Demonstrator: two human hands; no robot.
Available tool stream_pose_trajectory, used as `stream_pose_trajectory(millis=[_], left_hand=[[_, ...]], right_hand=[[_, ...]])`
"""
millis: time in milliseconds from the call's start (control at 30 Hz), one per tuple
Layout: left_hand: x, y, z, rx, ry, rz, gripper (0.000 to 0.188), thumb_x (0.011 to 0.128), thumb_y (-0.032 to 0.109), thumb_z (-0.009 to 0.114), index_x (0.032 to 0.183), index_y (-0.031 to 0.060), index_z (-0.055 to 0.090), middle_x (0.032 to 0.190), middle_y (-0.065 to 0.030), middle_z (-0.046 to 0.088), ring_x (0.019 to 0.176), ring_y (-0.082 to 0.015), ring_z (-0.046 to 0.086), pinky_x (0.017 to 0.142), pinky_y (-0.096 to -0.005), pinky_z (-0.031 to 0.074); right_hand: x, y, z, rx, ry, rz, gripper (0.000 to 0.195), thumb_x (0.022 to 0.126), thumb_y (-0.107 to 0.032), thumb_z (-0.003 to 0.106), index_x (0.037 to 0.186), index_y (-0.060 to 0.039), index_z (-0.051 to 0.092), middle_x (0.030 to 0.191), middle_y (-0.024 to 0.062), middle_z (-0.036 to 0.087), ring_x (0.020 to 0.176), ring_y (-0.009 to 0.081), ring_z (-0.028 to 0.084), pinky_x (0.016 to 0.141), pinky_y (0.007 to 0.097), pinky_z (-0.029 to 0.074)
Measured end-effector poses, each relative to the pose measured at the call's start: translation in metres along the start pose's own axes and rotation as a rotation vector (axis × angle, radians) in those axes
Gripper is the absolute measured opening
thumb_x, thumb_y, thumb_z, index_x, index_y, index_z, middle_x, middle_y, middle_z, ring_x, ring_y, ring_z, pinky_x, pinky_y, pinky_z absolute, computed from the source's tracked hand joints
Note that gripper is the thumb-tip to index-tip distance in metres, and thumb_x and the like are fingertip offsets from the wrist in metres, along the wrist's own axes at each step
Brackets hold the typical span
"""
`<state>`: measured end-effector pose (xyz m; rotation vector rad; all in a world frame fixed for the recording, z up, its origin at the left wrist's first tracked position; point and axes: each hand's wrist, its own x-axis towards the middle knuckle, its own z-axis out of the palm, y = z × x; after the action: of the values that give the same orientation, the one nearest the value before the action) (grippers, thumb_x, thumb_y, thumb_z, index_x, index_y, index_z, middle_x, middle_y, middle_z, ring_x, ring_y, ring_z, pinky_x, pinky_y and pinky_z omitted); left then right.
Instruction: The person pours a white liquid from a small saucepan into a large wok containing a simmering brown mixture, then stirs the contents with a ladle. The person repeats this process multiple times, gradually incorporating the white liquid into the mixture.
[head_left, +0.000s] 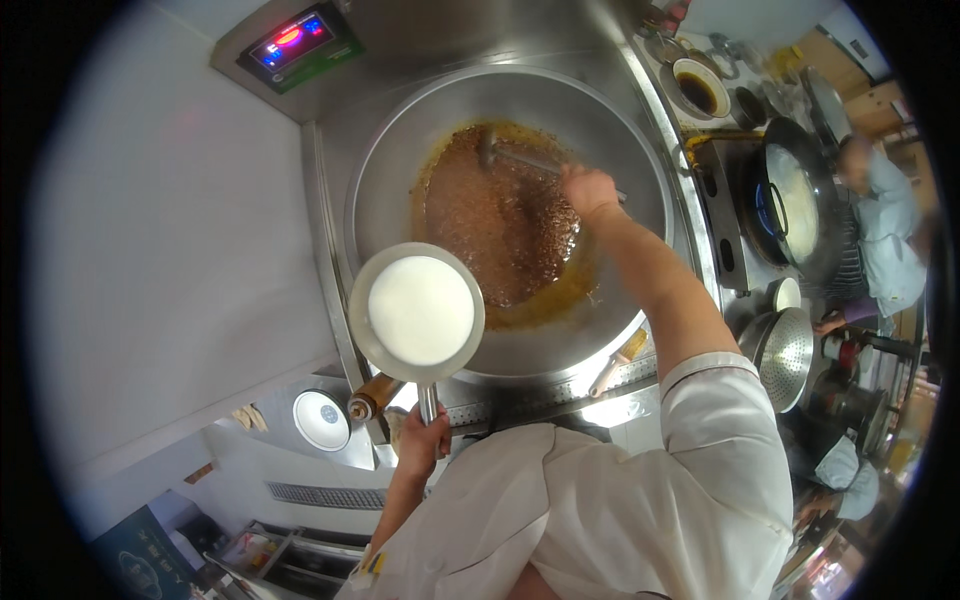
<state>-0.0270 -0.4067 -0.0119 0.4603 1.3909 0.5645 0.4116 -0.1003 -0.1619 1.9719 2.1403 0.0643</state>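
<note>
A large metal wok (405, 180) is set into the steel cooker in front of me, with bubbling reddish-brown liquid (487, 225) in its bottom. My right hand (592, 191) grips the handle of a metal ladle (517, 156), whose head dips into the liquid at the far side. In my left hand (424, 441) is the handle of a metal long-handled pan (360, 322). White liquid (421, 310) fills much of this pan, which hangs level over the wok's near left rim.
A brush (619, 364) lies by the wok's near right rim. On the right are a second wok (814, 202) over a lit burner, a perforated strainer (786, 360) and a bowl of dark liquid (701, 88). Other people (889, 217) stand there. A lit control panel (300, 45) is at far left.
</note>
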Motion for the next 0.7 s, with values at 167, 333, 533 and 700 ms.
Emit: stream_pose_trajectory(millis=[167,333,533,700], left_hand=[[-0.005,-0.004,0.003,0.01,0.005,0.016,0.016,0.094,0.005,0.063,0.107,0.0017,0.054,0.065,-0.0045,0.054,0.046,-0.0155,0.05,0.043,-0.0281,0.04],[-0.017,-0.014,0.0,0.002,-0.033,0.087,0.018,0.094,0.008,0.063,0.107,0.0006,0.053,0.064,-0.0041,0.054,0.046,-0.0148,0.05,0.043,-0.0275,0.039],[-0.03,-0.029,-0.007,0.069,-0.036,0.127,0.018,0.094,0.011,0.063,0.106,0.0009,0.055,0.065,-0.004,0.054,0.046,-0.0138,0.049,0.044,-0.0273,0.039],[-0.044,-0.037,-0.009,0.109,-0.014,0.132,0.015,0.093,0.011,0.063,0.101,0.0011,0.056,0.062,-0.0038,0.054,0.046,-0.0131,0.05,0.044,-0.0274,0.039]], right_hand=[[-0.045,0.031,0.014,0.081,-0.119,0.159,0.034,0.11,-0.02,0.039,0.12,-0.0013,0.066,0.107,0.0193,0.071,0.095,0.0381,0.072,0.078,0.0481,0.06],[-0.145,0.032,0.035,0.257,-0.159,0.263,0.035,0.106,-0.016,0.039,0.114,-0.0007,0.069,0.112,0.0218,0.073,0.099,0.0402,0.072,0.087,0.049,0.059],[-0.233,0.001,0.051,0.459,-0.412,0.194,0.032,0.092,-0.016,0.061,0.12,-0.0009,0.065,0.109,0.0228,0.073,0.097,0.0367,0.073,0.082,0.0476,0.059],[-0.278,-0.011,0.036,1.375,-0.6,0.474,0.022,0.098,-0.014,0.061,0.109,0.0038,0.068,0.086,0.0158,0.071,0.063,0.0246,0.063,0.051,0.037,0.052]])
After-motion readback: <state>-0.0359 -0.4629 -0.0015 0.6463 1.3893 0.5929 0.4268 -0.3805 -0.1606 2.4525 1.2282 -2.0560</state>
